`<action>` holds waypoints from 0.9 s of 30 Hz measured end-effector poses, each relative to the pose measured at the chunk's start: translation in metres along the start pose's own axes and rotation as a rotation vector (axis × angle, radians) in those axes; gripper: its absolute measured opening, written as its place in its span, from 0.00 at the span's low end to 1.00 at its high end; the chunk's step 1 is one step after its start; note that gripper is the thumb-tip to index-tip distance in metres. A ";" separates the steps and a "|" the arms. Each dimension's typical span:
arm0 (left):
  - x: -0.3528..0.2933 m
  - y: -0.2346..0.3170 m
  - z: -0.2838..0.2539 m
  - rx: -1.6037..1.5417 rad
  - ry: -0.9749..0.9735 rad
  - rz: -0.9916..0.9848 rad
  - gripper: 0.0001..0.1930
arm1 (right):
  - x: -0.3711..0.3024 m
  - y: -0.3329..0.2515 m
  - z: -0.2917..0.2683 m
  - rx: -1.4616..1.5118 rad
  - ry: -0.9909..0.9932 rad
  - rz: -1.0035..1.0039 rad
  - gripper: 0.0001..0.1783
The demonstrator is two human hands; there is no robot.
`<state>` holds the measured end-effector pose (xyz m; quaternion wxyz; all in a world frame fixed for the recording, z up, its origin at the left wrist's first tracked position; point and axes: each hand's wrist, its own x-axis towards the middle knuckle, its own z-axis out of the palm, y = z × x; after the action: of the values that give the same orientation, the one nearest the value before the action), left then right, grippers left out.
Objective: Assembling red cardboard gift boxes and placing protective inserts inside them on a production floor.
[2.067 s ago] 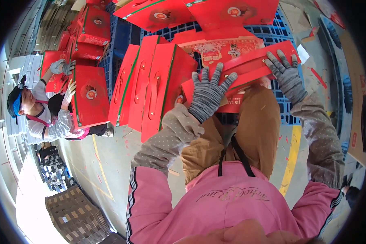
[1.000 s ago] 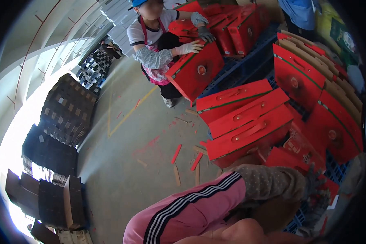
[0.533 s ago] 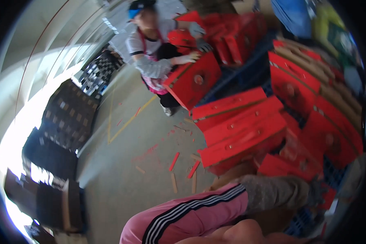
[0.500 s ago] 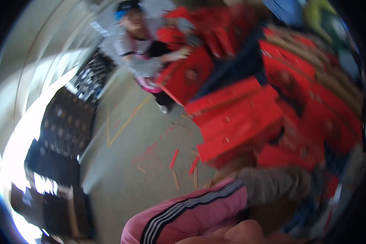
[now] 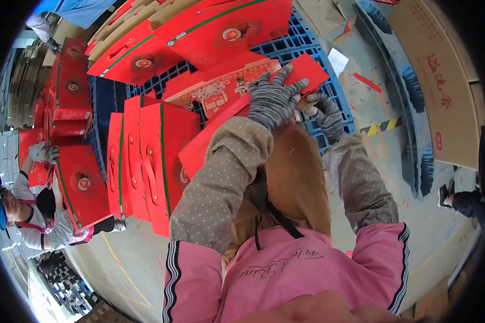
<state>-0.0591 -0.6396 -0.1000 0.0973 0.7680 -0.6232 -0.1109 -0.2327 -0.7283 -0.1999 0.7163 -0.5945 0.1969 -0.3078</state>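
My left hand [image 5: 275, 99], in a grey striped glove, lies with fingers spread on a red cardboard gift box [image 5: 310, 75] in front of me. My right hand [image 5: 327, 117], gloved the same way, is at the near right corner of that box. Its fingers are curled in, and whatever is between them is too small to make out. A printed red and gold panel [image 5: 213, 97] shows just left of my left hand. Several upright red boxes with handles and green edging [image 5: 156, 167] stand beside my left forearm.
Blue plastic pallet [image 5: 302, 40] lies under the boxes, with more red boxes [image 5: 231, 32] at its far side. At the left a co-worker [image 5: 24, 210] grips another red box [image 5: 82, 185]. A large brown carton [image 5: 442, 81] and a grey-blue pallet on edge [image 5: 396, 86] stand right.
My view has swung right, so the co-worker now appears at the left and the red boxes near the middle. Both my gloved hands now show clearly on the box.
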 end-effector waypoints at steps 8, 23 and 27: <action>-0.008 0.000 -0.019 0.081 -0.098 0.055 0.33 | 0.010 -0.006 -0.001 0.095 0.195 -0.022 0.19; -0.010 -0.014 -0.006 0.166 -0.092 0.087 0.29 | 0.039 -0.051 -0.005 -0.725 0.141 0.042 0.09; -0.008 -0.018 -0.005 0.138 -0.072 0.090 0.30 | 0.036 -0.048 0.003 -0.636 0.213 0.021 0.11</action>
<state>-0.0421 -0.6276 -0.1004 0.0268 0.7396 -0.6664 -0.0906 -0.2147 -0.7553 -0.1494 0.4734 -0.7507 0.3631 -0.2838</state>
